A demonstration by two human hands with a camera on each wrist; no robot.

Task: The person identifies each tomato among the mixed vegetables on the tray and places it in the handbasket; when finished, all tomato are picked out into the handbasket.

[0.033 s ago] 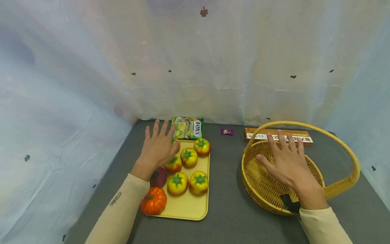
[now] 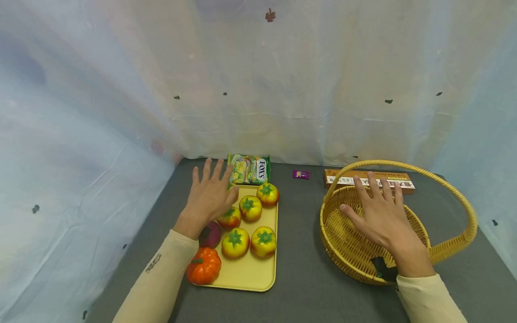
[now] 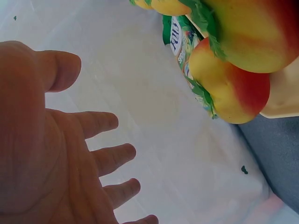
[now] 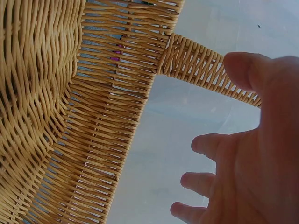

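Note:
My left hand (image 2: 210,197) hovers over the yellow tray (image 2: 246,276) with its fingers spread, holding nothing. On the tray lie several yellow-red fruits (image 2: 263,242) with green leafy tops, like persimmons or tomatoes. An orange pumpkin (image 2: 203,267) occupies its near left corner, and a purple round thing (image 2: 214,234) is partly hidden by my left wrist. Spread and holding nothing, my right hand (image 2: 381,220) is above the wicker basket (image 2: 337,242), under its arched handle (image 2: 456,193). In the left wrist view, fruits (image 3: 229,84) appear beyond the fingers; the right wrist view has woven basket wall (image 4: 112,116).
A green FOX'S packet (image 2: 249,169) lies behind the tray. A small purple wrapped sweet (image 2: 301,175) sits between tray and basket, farther back. Behind the basket is a long brown box (image 2: 343,179). Pale curtains (image 2: 282,89) enclose the grey table (image 2: 299,269).

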